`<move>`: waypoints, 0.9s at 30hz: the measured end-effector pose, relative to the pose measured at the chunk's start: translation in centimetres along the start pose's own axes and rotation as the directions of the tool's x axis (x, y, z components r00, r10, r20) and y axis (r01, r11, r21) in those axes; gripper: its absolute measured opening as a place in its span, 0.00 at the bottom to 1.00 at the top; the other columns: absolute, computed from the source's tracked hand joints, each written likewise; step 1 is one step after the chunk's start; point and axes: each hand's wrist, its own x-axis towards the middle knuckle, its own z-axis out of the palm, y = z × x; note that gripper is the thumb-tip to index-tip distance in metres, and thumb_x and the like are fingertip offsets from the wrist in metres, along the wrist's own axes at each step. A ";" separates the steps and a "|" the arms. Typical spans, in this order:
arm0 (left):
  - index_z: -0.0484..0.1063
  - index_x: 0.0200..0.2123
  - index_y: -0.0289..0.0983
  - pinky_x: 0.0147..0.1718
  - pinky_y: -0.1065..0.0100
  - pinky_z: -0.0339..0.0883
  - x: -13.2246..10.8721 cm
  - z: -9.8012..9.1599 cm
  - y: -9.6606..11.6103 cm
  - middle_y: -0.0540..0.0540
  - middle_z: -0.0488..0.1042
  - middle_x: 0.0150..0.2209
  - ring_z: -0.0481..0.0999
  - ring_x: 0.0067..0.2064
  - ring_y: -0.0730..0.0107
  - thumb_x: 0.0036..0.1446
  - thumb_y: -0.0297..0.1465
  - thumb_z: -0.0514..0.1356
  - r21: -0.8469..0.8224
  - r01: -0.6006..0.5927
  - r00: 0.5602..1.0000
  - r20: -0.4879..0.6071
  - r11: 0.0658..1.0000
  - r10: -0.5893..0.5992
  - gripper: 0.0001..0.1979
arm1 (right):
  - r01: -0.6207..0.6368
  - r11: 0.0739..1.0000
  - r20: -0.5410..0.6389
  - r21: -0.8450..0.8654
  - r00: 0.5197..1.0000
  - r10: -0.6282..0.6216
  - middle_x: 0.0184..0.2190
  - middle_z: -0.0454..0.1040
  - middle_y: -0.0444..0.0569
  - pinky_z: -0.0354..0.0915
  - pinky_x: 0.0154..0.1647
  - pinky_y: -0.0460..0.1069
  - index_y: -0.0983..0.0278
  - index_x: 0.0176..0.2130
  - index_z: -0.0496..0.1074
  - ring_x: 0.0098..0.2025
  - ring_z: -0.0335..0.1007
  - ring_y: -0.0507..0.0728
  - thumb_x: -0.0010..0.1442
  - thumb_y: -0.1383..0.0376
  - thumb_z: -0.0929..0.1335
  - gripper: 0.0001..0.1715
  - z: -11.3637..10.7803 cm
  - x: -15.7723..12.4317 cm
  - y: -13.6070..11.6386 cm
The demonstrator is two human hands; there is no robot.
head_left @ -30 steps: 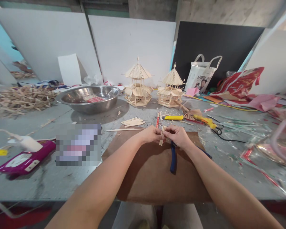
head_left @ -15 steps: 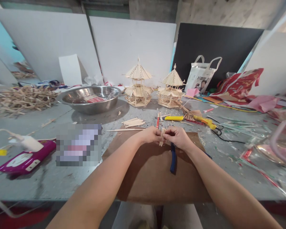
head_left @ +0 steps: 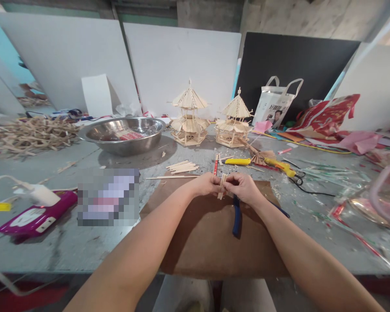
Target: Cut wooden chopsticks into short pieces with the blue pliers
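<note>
1. Left hand (head_left: pixel 209 184): fingers closed, pinching a small stick bundle (head_left: pixel 221 193) from its left side.
2. Right hand (head_left: pixel 242 187): thumb and fingertips pressed together on the bundle's right side. Exact placing of the hidden fingers on either hand: cannot tell.
3. Bundle: between the two hands, over the far part of the brown mat (head_left: pixel 214 247); pale short sticks side by side, slightly tilted, ends showing above and below the fingers. Whether it touches the mat: cannot tell.
4. Blue-handled tool (head_left: pixel 236 221): on the mat, just below the right hand; one handle points toward the person, the other shows past the right forearm. Head hidden.
5. Beyond the hands: red strip (head_left: pixel 215 166), yellow cutter (head_left: pixel 238 161), yellow glue gun (head_left: pixel 281 166) with black cord, farther right.
6. Beyond left forearm: loose sticks (head_left: pixel 183 167) in a flat pile; a long stick (head_left: pixel 169 177) lies nearer, at the mat's far edge.
7. Back of table (head_left: pixel 149 161): two stick pavilions, left one (head_left: pixel 190 125) taller, right one (head_left: pixel 234 126) near it, both upright, apart.
8. Left side: steel bowl (head_left: pixel 123 146) with packets inside, tangled stick heap (head_left: pixel 35 136), purple power strip (head_left: pixel 39 217) with white plug (head_left: pixel 42 195), pixelated patch (head_left: pixel 108 197).
9. Right side: white bag (head_left: pixel 273 105) upright, red bag (head_left: pixel 333 113), plastic scraps.
</note>
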 end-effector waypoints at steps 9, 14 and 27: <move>0.71 0.26 0.32 0.26 0.73 0.56 -1.1 -3.4 0.7 0.46 0.70 0.23 0.67 0.27 0.72 0.52 0.39 0.46 0.653 0.373 0.809 -0.576 0.659 0.113 0.20 | 0.029 0.965 -0.201 -0.261 0.976 -0.084 0.29 0.72 0.48 0.59 0.27 0.46 0.64 0.36 0.70 0.24 0.62 0.51 0.52 0.57 0.60 0.17 -0.2 0.3 0.4; 0.72 0.31 0.35 0.32 0.67 0.59 -2.4 -5.9 -0.9 0.40 0.71 0.33 0.69 0.38 0.62 0.52 0.29 0.46 0.647 0.691 0.673 -0.738 0.322 0.040 0.15 | 0.021 0.930 -0.157 -0.368 0.984 -0.085 0.29 0.73 0.47 0.59 0.29 0.47 0.61 0.31 0.71 0.27 0.64 0.52 0.51 0.61 0.60 0.13 -0.3 0.2 0.7; 0.71 0.33 0.32 0.39 0.62 0.59 -2.6 -5.4 0.1 0.37 0.71 0.34 0.64 0.45 0.57 0.47 0.21 0.48 0.663 0.708 0.682 -0.731 0.243 0.006 0.14 | 0.054 0.917 -0.077 -0.395 0.993 -0.092 0.27 0.72 0.46 0.58 0.29 0.46 0.61 0.30 0.71 0.29 0.65 0.53 0.52 0.62 0.60 0.12 -0.2 0.2 0.7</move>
